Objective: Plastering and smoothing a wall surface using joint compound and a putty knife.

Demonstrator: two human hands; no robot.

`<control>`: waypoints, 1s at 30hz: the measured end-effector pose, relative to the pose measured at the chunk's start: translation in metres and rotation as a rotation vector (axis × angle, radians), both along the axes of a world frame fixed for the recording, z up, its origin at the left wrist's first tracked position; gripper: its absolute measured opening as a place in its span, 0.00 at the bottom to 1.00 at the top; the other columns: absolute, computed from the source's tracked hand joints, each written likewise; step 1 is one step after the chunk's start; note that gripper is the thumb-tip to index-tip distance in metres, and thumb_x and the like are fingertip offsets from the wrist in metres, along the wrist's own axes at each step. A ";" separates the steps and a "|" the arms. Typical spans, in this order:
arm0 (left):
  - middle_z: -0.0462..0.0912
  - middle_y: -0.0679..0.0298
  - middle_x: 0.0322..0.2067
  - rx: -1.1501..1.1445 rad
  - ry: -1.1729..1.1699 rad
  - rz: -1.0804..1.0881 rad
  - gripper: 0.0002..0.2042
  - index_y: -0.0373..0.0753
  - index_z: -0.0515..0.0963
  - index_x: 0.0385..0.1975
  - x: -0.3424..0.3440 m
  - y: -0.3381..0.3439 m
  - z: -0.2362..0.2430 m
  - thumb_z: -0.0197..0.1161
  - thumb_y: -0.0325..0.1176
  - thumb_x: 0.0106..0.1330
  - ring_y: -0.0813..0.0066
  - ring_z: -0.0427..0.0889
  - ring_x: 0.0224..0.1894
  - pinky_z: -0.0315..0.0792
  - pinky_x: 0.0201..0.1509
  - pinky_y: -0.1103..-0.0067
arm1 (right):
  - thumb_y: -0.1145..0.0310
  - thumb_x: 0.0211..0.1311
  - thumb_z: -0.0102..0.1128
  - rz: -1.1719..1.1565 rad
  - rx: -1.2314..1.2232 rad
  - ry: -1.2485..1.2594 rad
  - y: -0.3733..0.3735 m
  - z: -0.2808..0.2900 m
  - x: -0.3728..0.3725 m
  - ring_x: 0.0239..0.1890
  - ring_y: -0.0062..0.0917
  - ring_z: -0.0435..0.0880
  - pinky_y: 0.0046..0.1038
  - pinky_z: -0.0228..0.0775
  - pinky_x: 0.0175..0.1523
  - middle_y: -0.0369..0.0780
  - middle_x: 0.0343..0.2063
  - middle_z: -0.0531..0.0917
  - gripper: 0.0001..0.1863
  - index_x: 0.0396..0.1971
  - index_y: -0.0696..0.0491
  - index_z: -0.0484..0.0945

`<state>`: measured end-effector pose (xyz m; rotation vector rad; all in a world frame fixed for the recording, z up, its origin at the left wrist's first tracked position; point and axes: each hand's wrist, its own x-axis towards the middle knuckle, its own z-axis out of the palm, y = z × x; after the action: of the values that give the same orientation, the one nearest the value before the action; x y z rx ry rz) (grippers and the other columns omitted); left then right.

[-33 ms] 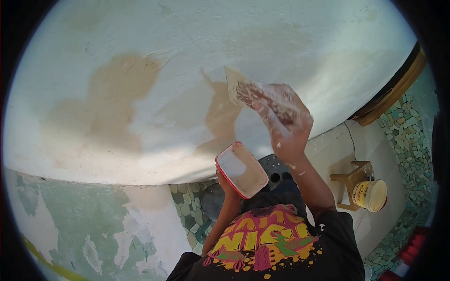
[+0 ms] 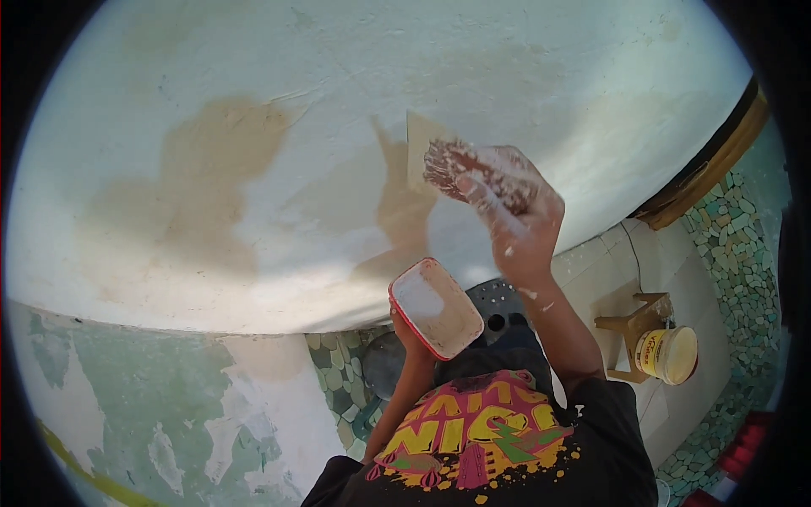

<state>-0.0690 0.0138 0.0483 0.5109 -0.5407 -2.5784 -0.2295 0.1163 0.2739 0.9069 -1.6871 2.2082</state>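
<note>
Though white-flecked, scraper (image 2: pixel 441 165) within the right hand (image 2: pixel 525 207).

The wall (image 2: pixel 524 76) is lit unevenly: a cool, bluish tone is seen across the top of the frame, while brighter patches are spread at centre right and lower left. A brownish shadow (image 2: pixel 404 198) is cast on it to the left of the right hand (image 2: pixel 515 198), so light appears to be thrown from the right. The shirt (image 2: pixel 338 482) at bottom centre is left dark. Straight edges are bowed, the corners are blacked out, and detail is softened near the rim.
</note>
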 end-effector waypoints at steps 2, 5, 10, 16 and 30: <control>0.73 0.57 0.65 -0.055 0.097 -0.060 0.35 0.46 0.64 0.70 0.001 -0.003 -0.005 0.39 0.65 0.72 0.51 0.75 0.63 0.71 0.66 0.55 | 0.79 0.60 0.71 0.093 -0.200 -0.289 -0.011 0.006 -0.011 0.36 0.22 0.87 0.25 0.82 0.43 0.38 0.37 0.88 0.11 0.43 0.63 0.82; 0.73 0.56 0.64 0.013 0.080 0.001 0.36 0.46 0.64 0.70 0.008 -0.003 -0.009 0.40 0.66 0.72 0.50 0.76 0.62 0.72 0.65 0.53 | 0.82 0.60 0.69 0.276 -0.350 -0.422 -0.015 0.016 -0.026 0.39 0.26 0.88 0.27 0.83 0.44 0.44 0.40 0.87 0.14 0.46 0.63 0.79; 0.74 0.55 0.63 -0.002 0.060 0.023 0.37 0.46 0.63 0.71 0.013 -0.005 -0.013 0.41 0.67 0.71 0.49 0.76 0.62 0.72 0.64 0.53 | 0.83 0.59 0.69 0.186 -0.336 -0.293 -0.020 0.031 -0.024 0.40 0.27 0.87 0.29 0.82 0.48 0.44 0.41 0.87 0.16 0.47 0.61 0.79; 0.74 0.54 0.63 0.029 0.066 0.057 0.37 0.45 0.63 0.71 0.009 -0.008 -0.011 0.40 0.67 0.71 0.49 0.78 0.60 0.73 0.64 0.53 | 0.74 0.62 0.68 -0.416 -0.252 0.258 0.000 0.036 -0.025 0.49 0.31 0.85 0.32 0.77 0.54 0.50 0.43 0.86 0.07 0.36 0.61 0.81; 0.72 0.56 0.66 -0.039 -0.009 0.043 0.35 0.44 0.63 0.71 0.000 -0.004 -0.018 0.37 0.64 0.74 0.54 0.75 0.64 0.70 0.68 0.58 | 0.68 0.53 0.69 -0.558 0.301 0.964 -0.066 -0.008 -0.021 0.59 0.36 0.82 0.46 0.68 0.65 0.38 0.54 0.85 0.09 0.36 0.47 0.87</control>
<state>-0.0690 0.0100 0.0304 0.5150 -0.5760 -2.5206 -0.2504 0.0502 0.2662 1.1203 -1.4933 0.9130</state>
